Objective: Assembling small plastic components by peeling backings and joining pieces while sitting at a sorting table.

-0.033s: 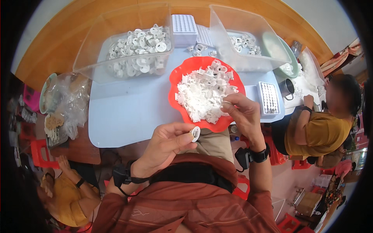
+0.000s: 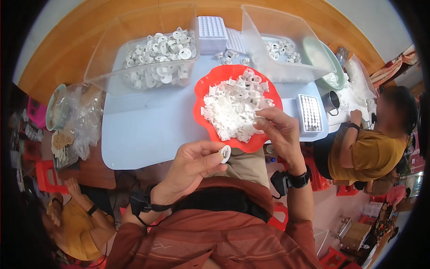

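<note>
"What stands around the person, from big to small?"

"The light-blue table (image 2: 139, 130) is first. Along its far side are two clear plastic bins: the left bin (image 2: 109, 85) has many white parts inside, the right bin (image 2: 286, 74) has fewer. Together they block much of this side. Nearer is the red wavy bowl (image 2: 200, 105), heaped with white pieces (image 2: 230, 110). On its right I see a white tray (image 2: 310, 114) with small pieces in rows, and next to the tray, a dark mug (image 2: 330, 102)."

"And the edges, the room for moving?"

"The widest blue surface is left of the bowl, until a rounded corner. Between bowl and tray is only a narrow strip, partly covered by the right hand (image 2: 284, 134). The bowl's near rim comes about to the front edge."

"How are the fingers?"

"The right fingers are bent above the bowl's right rim; whether they pinch a piece, I cannot tell. The left hand (image 2: 190, 166) grips a round white part (image 2: 226, 154) between thumb and forefinger, just before the table's front edge."
</note>
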`<act>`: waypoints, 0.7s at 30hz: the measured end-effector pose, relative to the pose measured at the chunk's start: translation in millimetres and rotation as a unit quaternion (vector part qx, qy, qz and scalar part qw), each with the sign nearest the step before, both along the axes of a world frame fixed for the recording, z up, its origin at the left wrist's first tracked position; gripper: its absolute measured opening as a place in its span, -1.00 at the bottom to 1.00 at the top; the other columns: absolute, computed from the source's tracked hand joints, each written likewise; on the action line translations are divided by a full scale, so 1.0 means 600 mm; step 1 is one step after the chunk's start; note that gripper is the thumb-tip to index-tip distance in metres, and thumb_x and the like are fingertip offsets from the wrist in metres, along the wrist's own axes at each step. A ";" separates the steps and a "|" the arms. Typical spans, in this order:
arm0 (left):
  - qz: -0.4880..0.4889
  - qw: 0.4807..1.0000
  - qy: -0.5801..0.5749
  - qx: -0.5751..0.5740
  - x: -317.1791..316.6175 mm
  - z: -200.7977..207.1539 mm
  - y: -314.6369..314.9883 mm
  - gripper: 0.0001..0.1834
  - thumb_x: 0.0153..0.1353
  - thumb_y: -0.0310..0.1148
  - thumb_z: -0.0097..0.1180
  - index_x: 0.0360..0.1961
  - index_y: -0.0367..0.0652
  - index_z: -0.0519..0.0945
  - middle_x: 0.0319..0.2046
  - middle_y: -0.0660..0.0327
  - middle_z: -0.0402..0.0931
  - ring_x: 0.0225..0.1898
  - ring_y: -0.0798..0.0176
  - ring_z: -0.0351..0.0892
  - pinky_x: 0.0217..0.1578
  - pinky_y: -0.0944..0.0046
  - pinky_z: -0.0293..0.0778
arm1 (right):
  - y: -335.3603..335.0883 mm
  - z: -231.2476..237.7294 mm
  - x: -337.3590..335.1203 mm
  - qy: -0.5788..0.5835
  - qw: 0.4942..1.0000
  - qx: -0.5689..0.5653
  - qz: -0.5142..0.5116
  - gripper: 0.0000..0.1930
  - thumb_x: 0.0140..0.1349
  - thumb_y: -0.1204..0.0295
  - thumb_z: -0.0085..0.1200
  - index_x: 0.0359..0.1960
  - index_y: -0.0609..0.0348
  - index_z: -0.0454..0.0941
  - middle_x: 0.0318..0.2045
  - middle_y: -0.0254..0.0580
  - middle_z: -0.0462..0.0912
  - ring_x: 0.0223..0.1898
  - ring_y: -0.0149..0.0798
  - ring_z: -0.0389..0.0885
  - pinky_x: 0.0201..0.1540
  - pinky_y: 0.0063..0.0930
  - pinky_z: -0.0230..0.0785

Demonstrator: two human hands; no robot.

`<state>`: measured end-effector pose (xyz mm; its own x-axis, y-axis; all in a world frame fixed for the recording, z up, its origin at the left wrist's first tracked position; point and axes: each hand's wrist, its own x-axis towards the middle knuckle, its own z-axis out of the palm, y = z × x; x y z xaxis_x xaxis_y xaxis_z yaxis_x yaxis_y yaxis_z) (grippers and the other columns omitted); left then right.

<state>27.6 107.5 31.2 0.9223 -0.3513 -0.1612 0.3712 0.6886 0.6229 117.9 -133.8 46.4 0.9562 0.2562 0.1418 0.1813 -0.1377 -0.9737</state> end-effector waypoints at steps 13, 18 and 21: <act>0.012 1.000 -0.017 -0.008 0.012 0.002 -0.057 -0.70 0.37 -0.50 0.13 0.10 -0.28 0.58 -0.06 0.12 0.64 -0.06 0.29 0.65 -0.05 0.28 0.68 | -0.038 -0.001 -0.018 -0.023 0.996 0.074 0.051 -0.86 0.28 0.66 0.17 -0.15 0.32 0.63 -0.27 -0.30 0.64 -0.25 -0.47 0.57 -0.18 -0.60 0.45; 0.018 1.000 -0.023 -0.003 0.011 0.000 -0.068 -0.70 0.37 -0.49 0.13 0.11 -0.26 0.58 -0.04 0.12 0.63 -0.06 0.29 0.65 -0.05 0.28 0.68 | -0.038 0.012 -0.043 -0.048 0.993 0.080 0.078 -0.84 0.24 0.69 0.16 -0.16 0.28 0.65 -0.31 -0.25 0.63 -0.25 -0.39 0.58 -0.19 -0.55 0.44; 0.018 1.000 -0.021 0.008 0.009 0.007 -0.074 -0.70 0.37 -0.49 0.14 0.10 -0.25 0.58 -0.03 0.12 0.62 -0.06 0.30 0.65 -0.05 0.28 0.69 | -0.032 0.019 -0.055 -0.115 0.985 0.061 0.109 -0.78 0.19 0.71 0.19 -0.14 0.22 0.69 -0.33 -0.18 0.64 -0.30 -0.32 0.61 -0.23 -0.52 0.45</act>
<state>33.0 62.8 35.5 0.9407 -0.3145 -0.1275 0.3189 0.6909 0.6488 84.8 -152.8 57.6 0.8193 0.4205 0.3899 0.4106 0.0446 -0.9107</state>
